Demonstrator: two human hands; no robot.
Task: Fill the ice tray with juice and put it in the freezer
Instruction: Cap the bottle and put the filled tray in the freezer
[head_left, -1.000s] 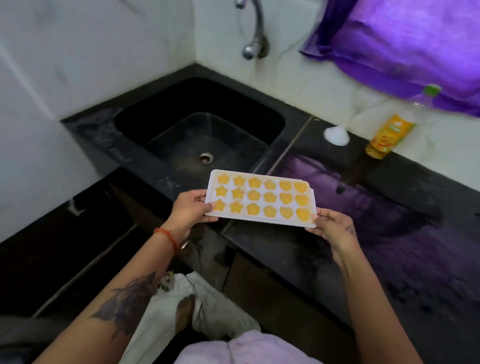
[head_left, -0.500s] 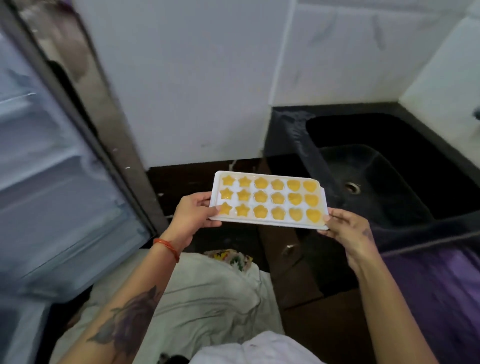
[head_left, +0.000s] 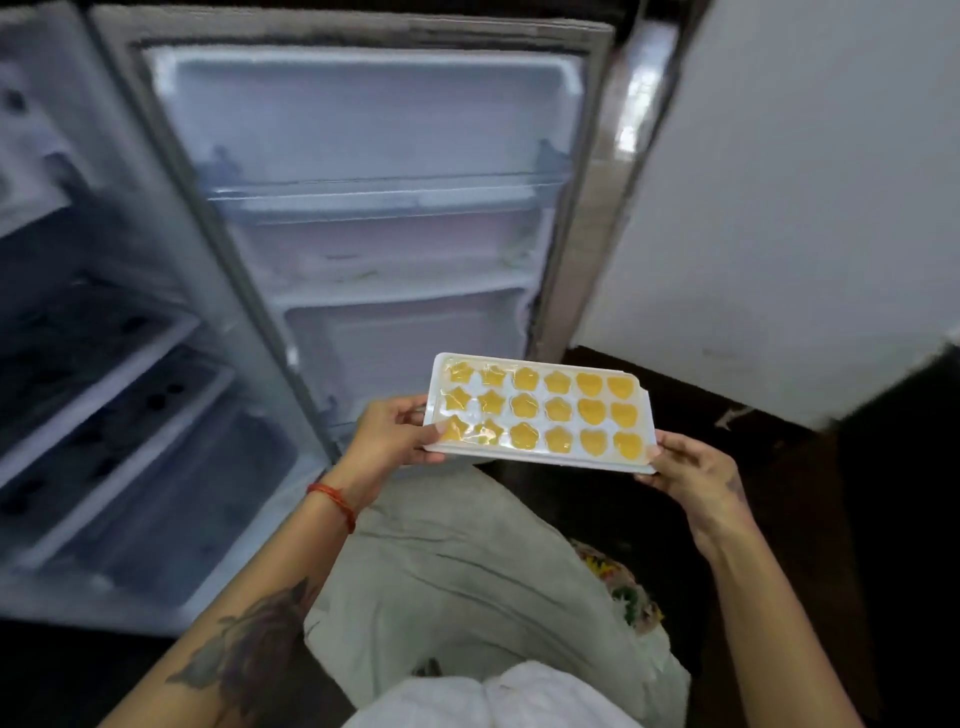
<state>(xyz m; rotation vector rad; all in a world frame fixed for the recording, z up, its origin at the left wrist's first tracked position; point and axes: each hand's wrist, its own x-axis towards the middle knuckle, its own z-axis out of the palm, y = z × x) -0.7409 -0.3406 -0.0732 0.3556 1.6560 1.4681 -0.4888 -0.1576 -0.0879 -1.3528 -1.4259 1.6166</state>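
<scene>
White-lined fridge door (head_left: 374, 208) stands open ahead, its shelves blurred, with the cabinet interior (head_left: 104, 415) to the left. White ice tray (head_left: 537, 413) is held level in the air in front of the door's lower shelf, every cell filled with yellow juice (stars, flowers, hearts). Left hand (head_left: 395, 434) grips its left end, thumb on top; right hand (head_left: 693, 470) pinches the near right corner.

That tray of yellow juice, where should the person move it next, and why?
Probably carry it level to the left, toward the open fridge cabinet. The ice tray is full, held at both short ends by the left hand and right hand, and it hangs in front of the open door, not yet inside. Which compartment is the freezer I cannot tell.
</scene>
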